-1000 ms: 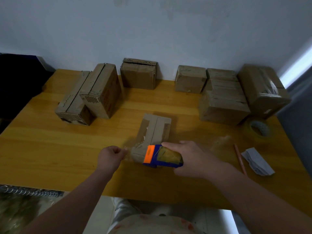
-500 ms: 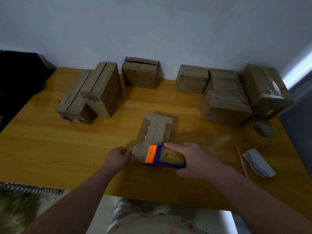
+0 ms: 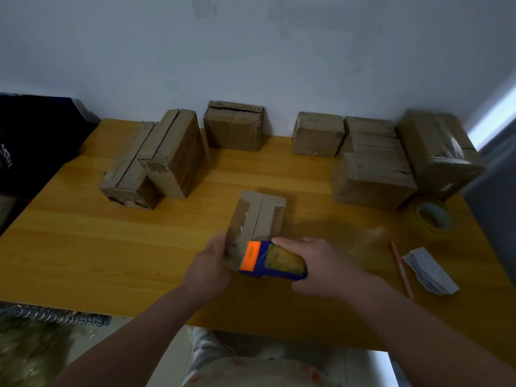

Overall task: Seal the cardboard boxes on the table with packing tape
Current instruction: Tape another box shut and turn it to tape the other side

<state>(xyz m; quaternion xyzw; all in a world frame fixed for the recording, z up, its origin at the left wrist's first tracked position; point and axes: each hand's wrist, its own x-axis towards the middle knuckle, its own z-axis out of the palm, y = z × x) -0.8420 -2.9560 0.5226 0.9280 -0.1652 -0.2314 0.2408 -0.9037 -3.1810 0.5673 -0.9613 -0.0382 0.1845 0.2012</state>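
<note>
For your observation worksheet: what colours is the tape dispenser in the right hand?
The tape dispenser is blue with an orange band; head view shows it.

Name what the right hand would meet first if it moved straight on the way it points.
Probably the small box: the right hand's tape dispenser points at its near end, beside the left hand. Depth unclear.

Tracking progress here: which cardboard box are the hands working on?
The small box alone mid-table: left hand grips its near end, right hand holds the tape dispenser against it.
</note>
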